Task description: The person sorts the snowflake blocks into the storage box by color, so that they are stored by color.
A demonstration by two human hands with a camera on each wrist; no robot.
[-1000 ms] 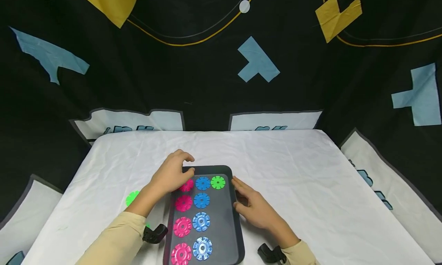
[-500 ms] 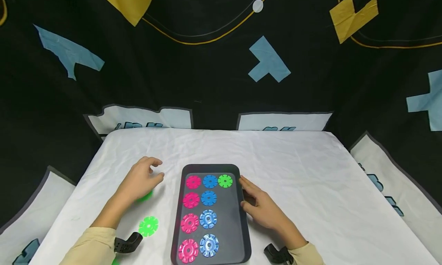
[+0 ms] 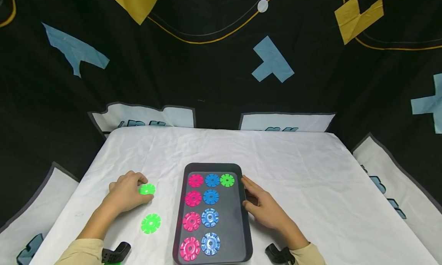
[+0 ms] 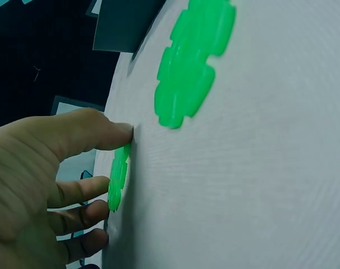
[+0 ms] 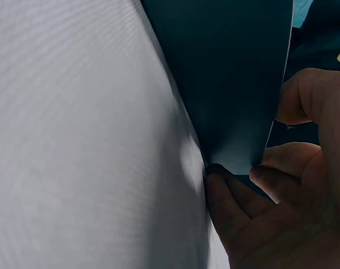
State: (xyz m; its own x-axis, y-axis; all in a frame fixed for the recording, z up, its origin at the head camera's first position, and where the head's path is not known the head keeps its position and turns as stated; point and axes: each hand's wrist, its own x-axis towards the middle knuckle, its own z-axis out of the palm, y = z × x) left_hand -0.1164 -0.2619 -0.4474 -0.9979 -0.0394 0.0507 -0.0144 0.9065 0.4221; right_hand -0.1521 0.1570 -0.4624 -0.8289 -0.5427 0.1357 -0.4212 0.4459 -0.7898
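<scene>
My left hand (image 3: 126,192) is at a green notched disc (image 3: 147,189) on the white cloth, index finger at its far edge and thumb at its near edge. In the left wrist view this disc (image 4: 118,179) lies between thumb and fingers. Nearer to me is a second green notched disc (image 3: 150,223). My right hand (image 3: 260,205) touches the right side of a dark grey tray (image 3: 235,226), fingertips and thumb along its rim. Inside the tray lie a column of pink notched discs (image 3: 193,198), a column of blue ones (image 3: 211,197) and one green one (image 3: 227,180).
A bit of another green disc (image 3: 113,263) shows under the left wrist's black camera mount (image 3: 116,252). White cloth (image 3: 293,161) covers the table. Behind it hangs a black curtain (image 3: 214,84) with blue and yellow shapes.
My left hand has moved from the tray's far left corner leftward and down to the green disc. My right hand stays at the tray's side. The head view has shifted slightly left.
</scene>
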